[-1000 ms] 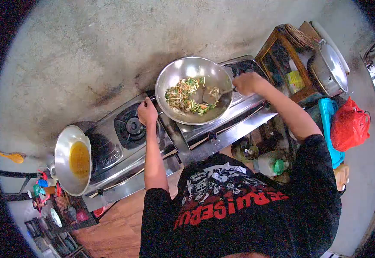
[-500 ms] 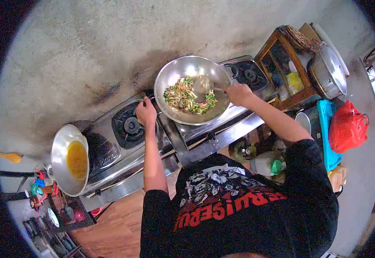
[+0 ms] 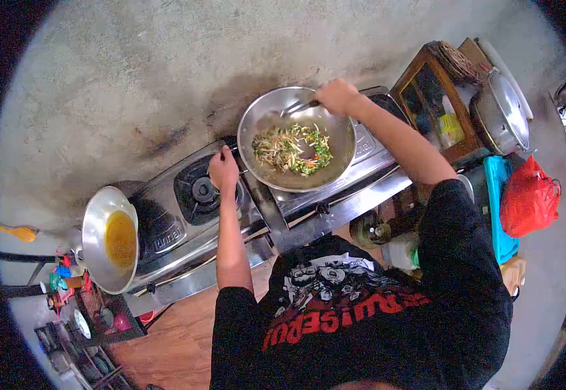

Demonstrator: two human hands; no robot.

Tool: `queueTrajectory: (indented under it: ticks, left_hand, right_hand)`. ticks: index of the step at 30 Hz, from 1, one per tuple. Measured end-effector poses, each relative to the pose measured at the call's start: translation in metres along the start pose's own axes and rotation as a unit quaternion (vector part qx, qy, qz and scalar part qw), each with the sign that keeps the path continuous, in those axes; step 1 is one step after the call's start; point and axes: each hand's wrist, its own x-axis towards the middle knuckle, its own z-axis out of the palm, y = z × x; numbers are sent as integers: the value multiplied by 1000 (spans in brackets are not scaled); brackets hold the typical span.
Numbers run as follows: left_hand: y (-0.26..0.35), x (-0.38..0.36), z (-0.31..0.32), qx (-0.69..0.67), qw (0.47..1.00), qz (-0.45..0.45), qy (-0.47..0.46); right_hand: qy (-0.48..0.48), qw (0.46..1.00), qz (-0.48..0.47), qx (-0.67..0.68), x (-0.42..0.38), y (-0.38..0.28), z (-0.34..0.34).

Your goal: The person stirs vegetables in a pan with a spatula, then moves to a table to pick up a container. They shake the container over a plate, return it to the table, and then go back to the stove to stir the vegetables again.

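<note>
A wide metal wok (image 3: 341, 156) sits on the right part of the stove, holding chopped mixed vegetables (image 3: 293, 149) in green, white and orange. My left hand (image 3: 224, 170) is closed at the wok's left side, on its handle. In my right hand (image 3: 339, 97), above the wok's far right rim, is the dark grip of a metal spatula (image 3: 294, 108). Its blade reaches down to the left inside the wok, near the far edge of the vegetables.
The gas stove (image 3: 166, 224) has a bare burner (image 3: 204, 189) left of the wok. A second wok (image 3: 94, 240) with yellow-brown liquid stands at the far left. On the right are a wooden cabinet (image 3: 419, 104), a large pot (image 3: 501, 117) and a red plastic bag (image 3: 527, 198).
My right hand has moved up and left with the spatula, from the wok's right side to its far rim. The vegetables have shifted slightly. My left hand stays at the handle.
</note>
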Motion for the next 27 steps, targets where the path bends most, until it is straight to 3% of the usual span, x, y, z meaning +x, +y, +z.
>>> queueTrajectory:
  ticks: [2,3,5,6,10,13,15,16,19,21,23,27]
  left_hand:
    - [3,0,-4,-1,999,-28,-27]
    - [-5,1,-1,3,999,-32,-27]
    - [-16,9,10,-11,999,-9,-37]
    - [-17,8,12,-6,1000,-8,-19]
    - [-7,2,4,12,1000,-13,-12]
    - [-8,4,5,21,1000,-10,-20]
    - [-6,4,2,17,999,-21,-36]
    - [-7,3,3,16,999,-22,-36]
    - [-7,3,5,17,999,-38,-12]
    - [-3,2,1,24,998,-46,-34]
    - [-2,1,0,26,998,-47,-35]
    - [-6,4,3,35,998,-40,-37]
  right_hand:
    - [66,990,-122,39,3,8,8]
    - [65,989,-126,42,4,21,14]
    - [2,993,-119,14,6,45,1]
    - [55,992,-113,12,8,50,-1]
    - [64,998,-16,-17,17,7,-22]
    - [43,996,-61,45,17,-4,-16]
    - [36,979,-177,94,9,10,-11]
    - [-32,983,-175,43,7,18,-21]
    - [-38,993,-112,-8,-1,35,-37]
    - [-19,997,-75,-4,15,41,-4]
    - [61,998,-15,8,23,24,5]
    - [52,993,-78,72,-5,-15,-33]
